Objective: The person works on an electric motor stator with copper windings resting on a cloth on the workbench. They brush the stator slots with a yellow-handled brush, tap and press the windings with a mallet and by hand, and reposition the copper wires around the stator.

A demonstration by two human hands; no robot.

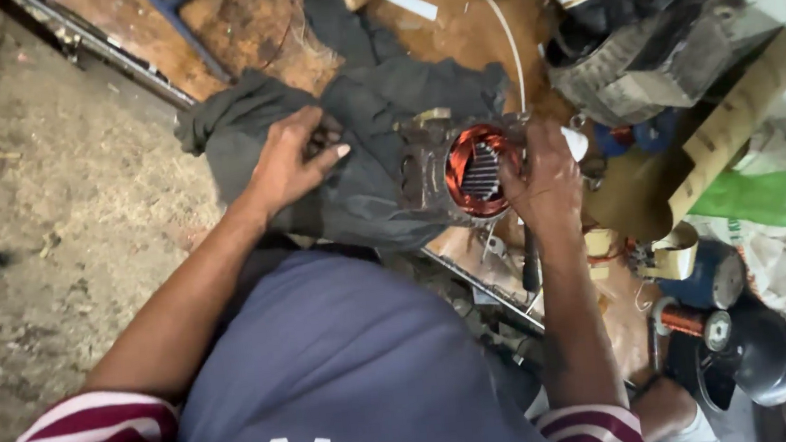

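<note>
I saw my left hand (293, 159) lying flat on a dark cloth (359, 158), fingers spread and pressing into the folds, its grip open and closed on nothing. The cloth was draped over the near edge of a worn brown table (452, 26) and bunched toward the left. My right hand (546, 184) was at a motor stator (469, 172), a grimy metal housing with copper-red windings ringing a slotted core. The stator sat on the cloth, just right of my left hand and near the table's front edge. My right fingers curled around the stator's right rim and touched it; I could not tell how tightly that grip had closed. A dark tool handle (530, 261) hung just below that hand, but whether the hand held it I could not tell. A white cord (510, 45) ran from the top of the table down toward the stator. Beyond the stator lay a heap of grey and dark parts (644, 57), and beside it a long cardboard tube (734, 115) leaned at an angle. A green plastic thing (770, 197) lay at the far right. Lower right I saw a small copper coil (681, 319) next to a black round part (770, 359). The floor (39, 186) to the left was bare dirt.
</note>
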